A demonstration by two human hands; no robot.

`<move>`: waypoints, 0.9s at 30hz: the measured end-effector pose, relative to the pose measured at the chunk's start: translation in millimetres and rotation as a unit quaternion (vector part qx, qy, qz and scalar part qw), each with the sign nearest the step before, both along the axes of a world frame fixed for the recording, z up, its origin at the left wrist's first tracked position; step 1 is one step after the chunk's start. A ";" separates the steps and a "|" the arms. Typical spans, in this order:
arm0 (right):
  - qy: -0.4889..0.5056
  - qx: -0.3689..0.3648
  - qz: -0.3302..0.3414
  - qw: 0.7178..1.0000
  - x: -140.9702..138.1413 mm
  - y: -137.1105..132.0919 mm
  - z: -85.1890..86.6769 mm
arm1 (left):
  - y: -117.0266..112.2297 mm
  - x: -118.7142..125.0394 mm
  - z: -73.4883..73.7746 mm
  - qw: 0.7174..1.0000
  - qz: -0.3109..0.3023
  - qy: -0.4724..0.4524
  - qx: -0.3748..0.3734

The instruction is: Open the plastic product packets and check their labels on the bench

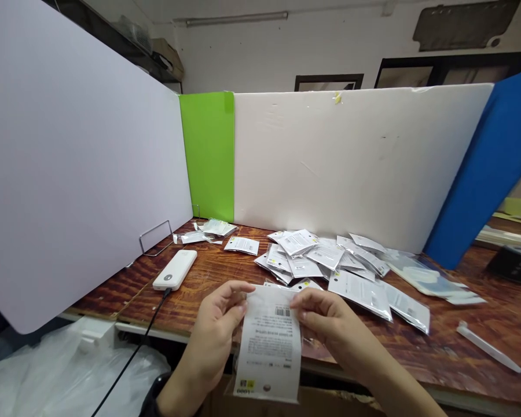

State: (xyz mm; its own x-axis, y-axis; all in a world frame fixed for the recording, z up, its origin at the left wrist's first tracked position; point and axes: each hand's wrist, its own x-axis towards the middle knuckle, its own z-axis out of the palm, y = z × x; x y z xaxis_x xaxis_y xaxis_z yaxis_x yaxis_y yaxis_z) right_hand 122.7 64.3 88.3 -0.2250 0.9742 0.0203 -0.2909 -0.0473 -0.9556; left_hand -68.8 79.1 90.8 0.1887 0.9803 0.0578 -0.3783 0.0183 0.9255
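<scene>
A flat clear packet with a printed white card (269, 347) hangs upside down between my hands, its barcode near the top and a yellow mark at the bottom left. My left hand (215, 330) pinches its upper left edge between thumb and fingers. On the upper right edge, my right hand (330, 318) pinches it the same way. Just beyond my hands lies a loose pile of similar packets (304, 263) on the brown wooden table (215, 269).
A white power bank (176, 270) with a black cable lies at the left. Single packets (242, 245) and clear bags (417, 275) lie around the pile. At the right is a white plastic strip (488, 346). White, green and blue panels (351, 162) wall the table.
</scene>
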 end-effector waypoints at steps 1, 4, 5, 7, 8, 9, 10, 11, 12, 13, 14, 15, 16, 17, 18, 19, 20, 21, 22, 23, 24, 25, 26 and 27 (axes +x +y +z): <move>-0.010 -0.005 0.002 1.000 -0.6 1.0 -1.6 | 1.9 0.7 -1.6 1.000 0.009 0.001 0.003; -0.035 -0.049 0.025 0.998 -3.2 1.9 -5.7 | 7.4 2.8 -6.0 0.999 0.042 0.026 0.022; -0.043 -0.065 0.028 0.997 -4.2 1.6 -6.9 | 8.8 3.1 -6.8 0.997 0.052 0.046 0.031; -0.069 -0.087 0.028 0.993 -6.0 1.0 -9.6 | 10.7 2.6 -7.0 0.991 0.085 0.095 0.050; -0.082 -0.094 0.029 0.992 -6.4 1.2 -10.9 | 11.0 1.9 -6.5 0.985 0.116 0.116 0.062; -0.094 -0.101 0.031 0.990 -6.2 2.1 -12.1 | 10.8 1.0 -5.8 0.976 0.155 0.131 0.076; -0.101 -0.102 0.029 0.989 -5.3 3.7 -13.1 | 10.1 0.0 -5.0 0.966 0.195 0.140 0.091; -0.101 -0.094 0.014 0.990 -3.7 6.2 -13.7 | 8.9 -1.0 -4.3 0.957 0.227 0.145 0.105; -0.092 -0.078 -0.021 0.992 -1.4 9.2 -13.9 | 7.2 -1.8 -3.8 0.950 0.246 0.148 0.119; -0.078 -0.054 -0.072 0.993 1.4 12.5 -13.9 | 5.3 -2.5 -3.6 0.946 0.251 0.152 0.134; -0.065 -0.029 -0.130 0.989 4.3 15.8 -13.8 | 3.3 -3.1 -3.6 0.944 0.251 0.158 0.147; -0.063 -0.004 -0.185 0.981 6.9 18.6 -13.9 | 1.4 -3.6 -3.7 0.941 0.248 0.167 0.158; -0.077 0.014 -0.225 0.971 8.7 20.6 -14.5 | -0.1 -3.9 -3.8 0.938 0.247 0.177 0.165; -0.111 0.025 -0.240 0.964 9.3 21.5 -15.7 | -1.1 -4.2 -4.0 0.937 0.246 0.186 0.166; -0.159 0.030 -0.229 0.960 8.1 21.2 -17.4 | -1.5 -4.4 -4.0 0.936 0.244 0.194 0.162; -0.214 0.034 -0.198 0.956 5.1 19.6 -19.5 | -1.4 -4.5 -3.9 0.937 0.239 0.201 0.157; -0.268 0.042 -0.159 0.949 0.4 16.9 -21.7 | -0.9 -4.4 -3.8 0.939 0.228 0.210 0.152; -0.317 0.058 -0.118 0.939 -5.5 13.3 -23.8 | -0.2 -4.3 -3.5 0.939 0.217 0.220 0.151; -0.356 0.082 -0.078 0.927 -12.2 9.3 -25.5 | 0.7 -4.0 -3.2 0.938 0.205 0.234 0.153; -0.387 0.113 -0.046 0.914 -19.0 5.2 -26.8 | 1.4 -3.6 -2.7 0.935 0.192 0.252 0.156; -0.411 0.144 -0.019 0.900 -25.3 1.5 -27.9 | 2.0 -3.1 -2.3 0.932 0.179 0.271 0.160; -0.429 0.171 0.006 0.887 -30.6 -1.6 -28.8 | 2.5 -2.5 -1.8 0.928 0.166 0.290 0.164; -0.442 0.192 0.029 0.876 -34.7 -3.8 -29.8 | 3.0 -1.9 -1.4 0.924 0.153 0.308 0.167; -0.454 0.206 0.046 0.866 -37.4 -5.1 -31.2 | 3.6 -1.3 -1.1 0.920 0.140 0.325 0.170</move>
State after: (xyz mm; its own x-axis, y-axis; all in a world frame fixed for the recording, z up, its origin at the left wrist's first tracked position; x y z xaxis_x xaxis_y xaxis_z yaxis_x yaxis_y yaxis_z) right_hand 85.3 59.2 57.1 -0.4058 0.9037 0.1363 0.5753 0.3685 -0.7303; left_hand -70.2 82.7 89.7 0.0355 0.9419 0.3340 0.3104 -0.3281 0.8922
